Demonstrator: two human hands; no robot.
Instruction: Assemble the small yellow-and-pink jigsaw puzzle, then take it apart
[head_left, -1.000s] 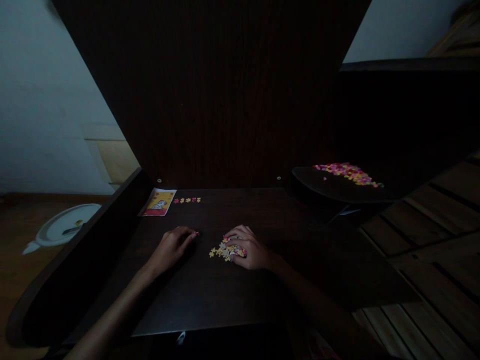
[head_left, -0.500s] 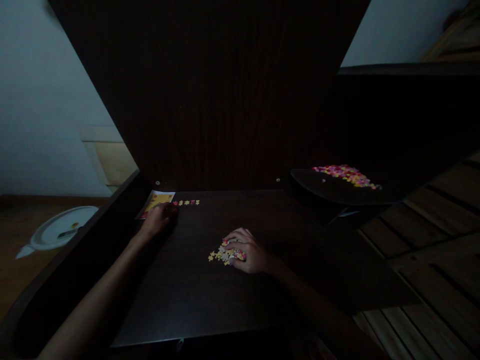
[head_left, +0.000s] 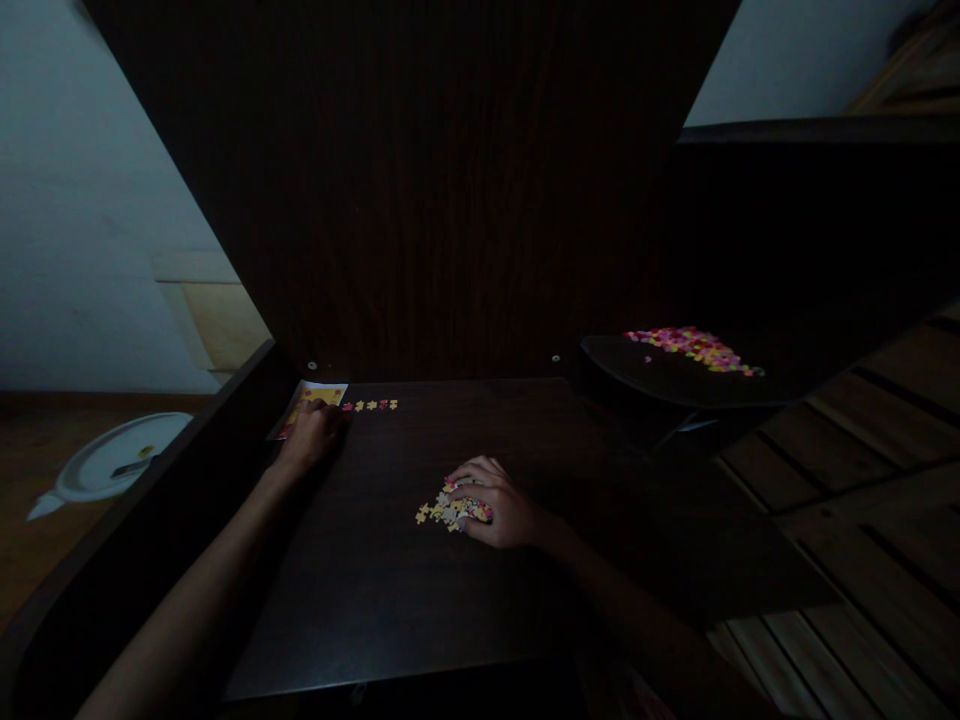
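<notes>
My left hand (head_left: 311, 432) lies far out at the back left of the dark table (head_left: 420, 620), fingers curled over the lower edge of a yellow and red picture card (head_left: 321, 391). Whatever its fingertips hold is hidden. Just to the right of it runs a short row of small red and yellow puzzle pieces (head_left: 373, 405). My right hand (head_left: 499, 500) sits mid-table with bent fingers cupped over a loose pile of yellow, white and red puzzle pieces (head_left: 437, 513).
A tall dark back panel (head_left: 450, 200) closes the table's far side. A rounded dark shelf (head_left: 637, 378) at right carries another heap of pink and yellow pieces (head_left: 694, 346). Wooden slats (head_left: 862, 480) lie right; a white round lid (head_left: 112, 465) is on the floor at left.
My left hand, which pinched a red piece mid-table, has travelled to the back left and now rests at the card beside the row. My right hand has stayed on the pile.
</notes>
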